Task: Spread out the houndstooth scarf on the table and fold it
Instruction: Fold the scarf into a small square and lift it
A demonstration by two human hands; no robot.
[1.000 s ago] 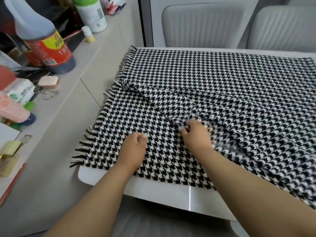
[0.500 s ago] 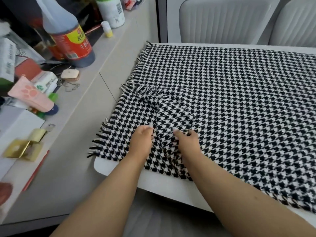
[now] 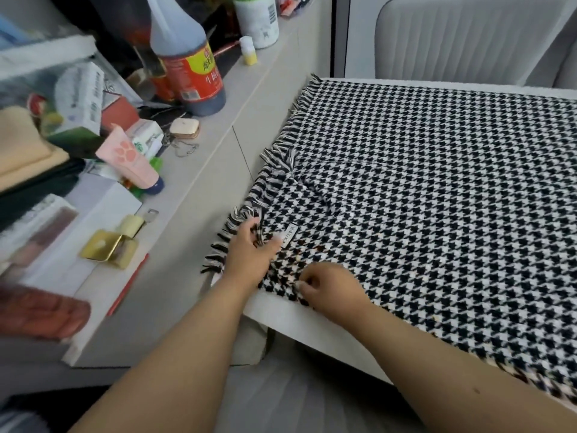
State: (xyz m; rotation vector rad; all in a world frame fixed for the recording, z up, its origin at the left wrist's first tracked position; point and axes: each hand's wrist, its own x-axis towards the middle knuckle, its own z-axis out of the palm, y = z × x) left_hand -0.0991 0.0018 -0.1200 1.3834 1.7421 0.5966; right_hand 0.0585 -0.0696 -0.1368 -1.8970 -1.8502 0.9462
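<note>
Item, nearest: our right hand (image 3: 327,287) pinches the near hem of the houndstooth scarf (image 3: 437,198) between thumb and curled fingers, while our left hand (image 3: 249,251), fingers loosely spread, grips the fringed corner by the label (image 3: 288,235). Item, beyond: the scarf lies over the white table (image 3: 281,310), one fold ridge remaining near the fringe (image 3: 278,157). We judge it best to draw both hands outward evenly, keeping the hem along the table edge.

The scarf (image 3: 437,198) runs past the right edge and covers most of the surface (image 3: 281,314), its label (image 3: 292,235) print is too small to read, and the clutter (image 3: 40,89) at far left is blurred.
</note>
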